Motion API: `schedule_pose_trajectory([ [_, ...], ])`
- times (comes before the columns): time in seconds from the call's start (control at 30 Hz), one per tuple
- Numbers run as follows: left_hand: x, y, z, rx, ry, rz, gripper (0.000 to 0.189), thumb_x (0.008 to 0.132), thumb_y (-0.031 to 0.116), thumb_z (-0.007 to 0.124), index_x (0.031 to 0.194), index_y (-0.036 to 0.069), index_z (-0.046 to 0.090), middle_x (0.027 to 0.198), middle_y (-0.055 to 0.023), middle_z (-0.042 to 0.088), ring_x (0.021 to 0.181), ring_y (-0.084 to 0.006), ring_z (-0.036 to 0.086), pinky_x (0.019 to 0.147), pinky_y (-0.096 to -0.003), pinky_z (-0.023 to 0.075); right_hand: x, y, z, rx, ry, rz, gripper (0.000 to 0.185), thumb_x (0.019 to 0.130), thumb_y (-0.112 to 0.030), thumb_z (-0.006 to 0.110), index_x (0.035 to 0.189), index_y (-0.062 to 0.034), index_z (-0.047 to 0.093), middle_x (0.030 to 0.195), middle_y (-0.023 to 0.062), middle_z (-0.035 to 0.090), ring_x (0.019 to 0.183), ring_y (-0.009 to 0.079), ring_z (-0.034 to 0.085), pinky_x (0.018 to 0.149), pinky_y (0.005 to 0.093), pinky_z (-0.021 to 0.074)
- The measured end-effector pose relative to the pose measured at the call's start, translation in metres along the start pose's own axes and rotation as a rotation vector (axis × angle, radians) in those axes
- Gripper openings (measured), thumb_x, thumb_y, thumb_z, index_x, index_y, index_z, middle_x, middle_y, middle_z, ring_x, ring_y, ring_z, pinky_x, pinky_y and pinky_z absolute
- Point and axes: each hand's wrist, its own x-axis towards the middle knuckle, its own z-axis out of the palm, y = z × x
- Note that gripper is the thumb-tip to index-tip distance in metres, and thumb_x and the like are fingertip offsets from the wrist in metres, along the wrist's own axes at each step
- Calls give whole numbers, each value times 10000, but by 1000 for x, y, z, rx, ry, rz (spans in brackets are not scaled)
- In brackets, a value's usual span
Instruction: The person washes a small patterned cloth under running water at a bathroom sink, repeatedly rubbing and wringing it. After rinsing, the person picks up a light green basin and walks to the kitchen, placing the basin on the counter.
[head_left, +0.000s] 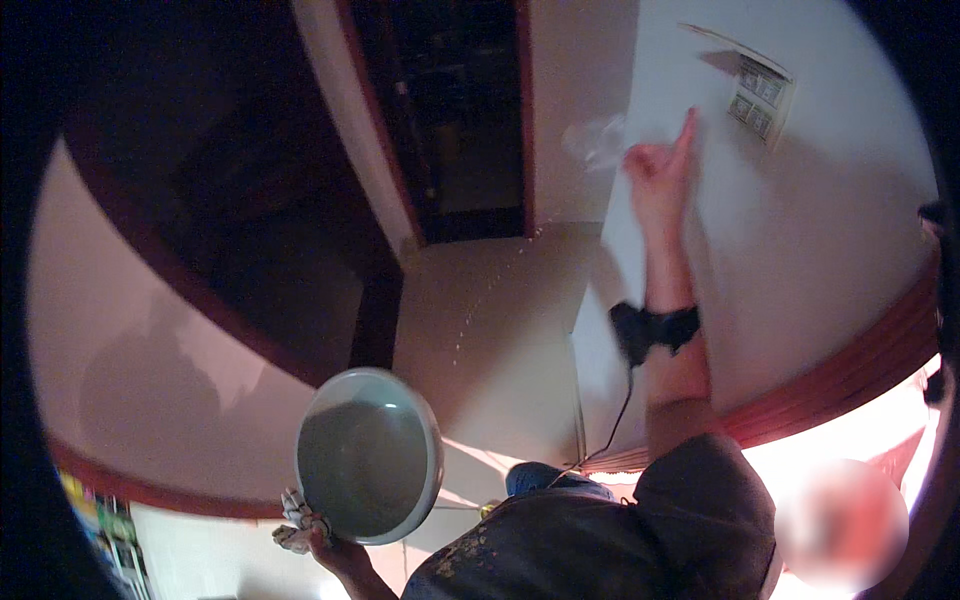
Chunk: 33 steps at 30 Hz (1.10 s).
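My left hand grips the lower rim of a round, pale plastic basin, with a crumpled light cloth bunched at the fingers. The basin is tilted in view and seems to hold liquid, with a bright glint near its far side. My right hand is raised at arm's length near the white wall. One finger points up and the others look curled; motion blurs it, and I see nothing held. Left of it hangs a clear splash of water, and a line of droplets hangs in the air toward the basin.
A dark doorway with a reddish frame stands ahead, and a dark arched opening lies left. A switch-like or printed panel is on the right wall. A black wrist strap trails a cable. Red curtain edges the right.
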Motion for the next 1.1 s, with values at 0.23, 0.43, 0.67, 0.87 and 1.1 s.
schedule_pose_trajectory([
  [0.23,214,-93,59,-96,-222,-178,410,744,280,564,1076,41,539,1099,-78,557,1063,-244,491,939,-396,358,83,34,-27,-523,240,-123,806,682,-22,606,1345,45,154,801,115,616,679,191,579,652,290,486],
  [0.43,304,-133,128,76,-146,-342,292,768,239,551,990,51,576,1041,-58,561,1021,-207,495,912,-365,373,77,0,-27,-378,288,-254,632,769,-45,589,1324,-27,288,936,138,568,814,173,552,712,284,474],
  [0.67,325,-70,82,159,-113,-547,296,769,241,551,997,52,561,1033,-60,563,1018,-206,504,898,-353,391,-65,-57,-21,-177,495,-104,273,808,-92,596,1053,23,567,1008,95,600,853,196,571,765,298,470],
  [0.87,363,-27,18,124,-157,-611,291,768,239,551,992,54,561,1028,-59,564,1010,-205,507,893,-353,395,-173,-48,79,254,262,375,246,812,-74,558,1048,-8,573,984,81,605,897,202,560,787,308,455],
  [1.1,407,44,-46,120,-290,-678,285,767,236,551,987,55,561,1022,-58,565,1000,-204,512,888,-352,399,-292,-129,141,-448,22,254,118,859,-155,490,912,-67,548,816,14,538,731,124,488,627,261,424],
])
